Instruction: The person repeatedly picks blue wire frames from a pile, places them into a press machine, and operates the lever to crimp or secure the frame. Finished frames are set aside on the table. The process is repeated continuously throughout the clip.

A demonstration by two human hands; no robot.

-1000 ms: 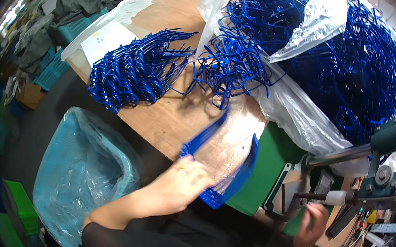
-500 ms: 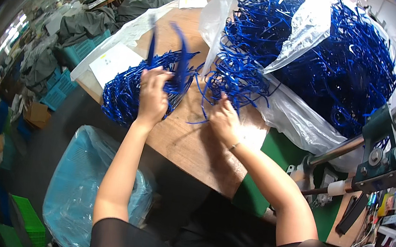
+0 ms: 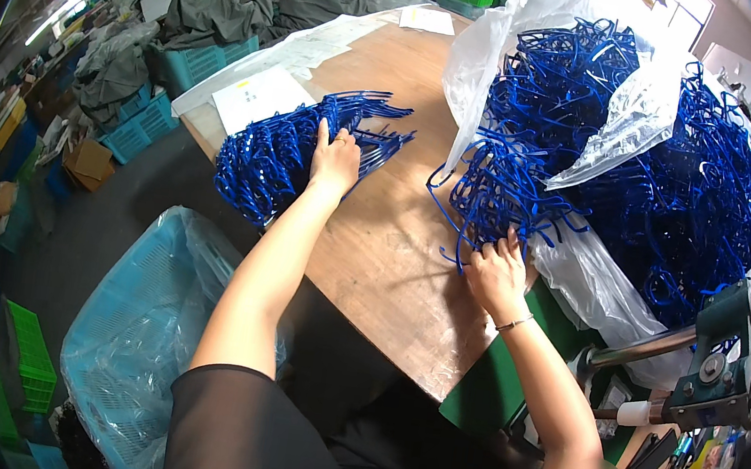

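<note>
My left hand (image 3: 335, 161) rests on top of a neat bundle of glossy blue strips (image 3: 262, 163) at the left of the wooden table. Its fingers are apart, the strips lying flat beneath them. Over at the right, my right hand (image 3: 496, 271) reaches to the near edge of a loose tangle of blue strips (image 3: 505, 190). The fingers there are bent and closed at the strip ends; just how many strips they hold is hidden. This tangle spills from a clear plastic bag (image 3: 571, 260) heaped with more of the same strips.
Paper sheets (image 3: 260, 101) lie beyond the bundle on the wooden table (image 3: 372, 263). A blue basket lined with plastic (image 3: 136, 326) stands below the table's left edge. At the right is a green metal machine (image 3: 710, 359). Green crates (image 3: 28, 355) sit on the floor at lower left.
The strips my left hand held raised are down on the bundle, and that hand has relaxed over them. My right hand stays at the tangle. The whole view has shifted.
</note>
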